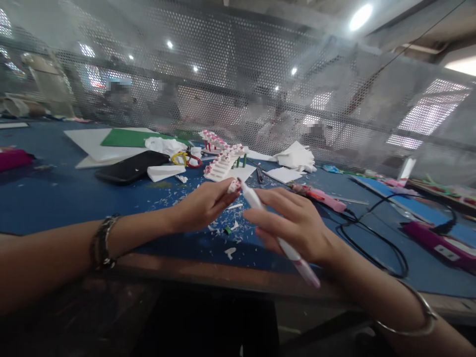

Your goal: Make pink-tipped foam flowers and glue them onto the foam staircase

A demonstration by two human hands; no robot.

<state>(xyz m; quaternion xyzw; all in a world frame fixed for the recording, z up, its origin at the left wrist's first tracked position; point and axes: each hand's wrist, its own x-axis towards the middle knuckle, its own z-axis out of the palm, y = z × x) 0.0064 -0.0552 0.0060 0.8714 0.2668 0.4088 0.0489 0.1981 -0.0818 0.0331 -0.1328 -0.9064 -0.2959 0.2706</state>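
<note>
Between the fingertips of my left hand (206, 204) is a small white piece with red marks (234, 186). My right hand (292, 220) is closed round a white marker with a pink end (293, 254), its tip at the small piece. Beyond my hands stands a white stair-like model (223, 163) with red-marked edges and green posts. Just behind it is another part with pink and white bits on top (212, 138). White scraps (230, 253) and a green bit (227, 230) lie below my hands.
On the blue table (67, 198) are a black phone (132, 167), scissors (186, 158), green sheet (126, 138), crumpled tissue (165, 146) and white papers (295, 156). At right lie a pink glue gun (323, 198), black cable (375, 248) and magenta power strip (439, 245). A perforated screen (223, 64) stands behind.
</note>
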